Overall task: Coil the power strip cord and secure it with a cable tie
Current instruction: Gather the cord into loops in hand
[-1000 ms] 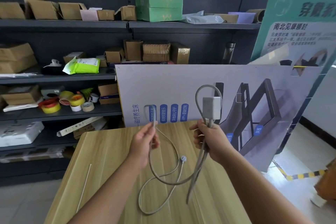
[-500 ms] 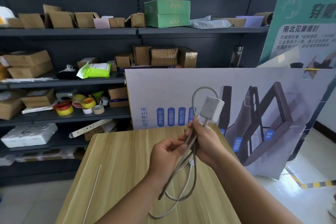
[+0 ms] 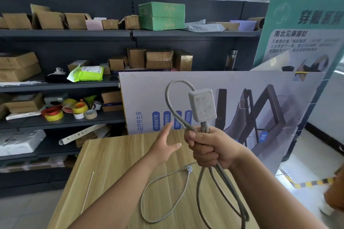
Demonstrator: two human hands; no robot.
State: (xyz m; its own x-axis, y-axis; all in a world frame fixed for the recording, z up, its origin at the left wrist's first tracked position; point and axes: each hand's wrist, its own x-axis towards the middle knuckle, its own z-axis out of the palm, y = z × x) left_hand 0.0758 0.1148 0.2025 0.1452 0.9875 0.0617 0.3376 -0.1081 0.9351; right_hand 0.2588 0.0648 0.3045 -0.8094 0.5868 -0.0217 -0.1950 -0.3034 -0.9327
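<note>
My right hand (image 3: 208, 148) is closed around several bundled passes of the grey power strip cord (image 3: 222, 189), held above the wooden table (image 3: 111, 163). The small white power strip block (image 3: 202, 105) stands upright just over my fist, with one cord loop (image 3: 172, 96) arching to its left. Below my fist, longer loops hang down, and a loose length trails onto the table and ends in the plug (image 3: 189, 169). My left hand (image 3: 165, 145) is open beside the right hand, fingers spread, touching nothing. A thin white cable tie (image 3: 87, 192) lies on the table's left side.
A large printed board (image 3: 232, 102) leans upright behind the table. Dark shelving (image 3: 65, 32) on the left holds cardboard boxes, tape rolls and a green box. A tall green poster (image 3: 305, 29) stands at the right, with tiled floor and striped tape beyond.
My left hand has let go of the cord and drawn back, open. My right hand has taken the gathered passes into a full fist. More cord has dropped onto the table.
</note>
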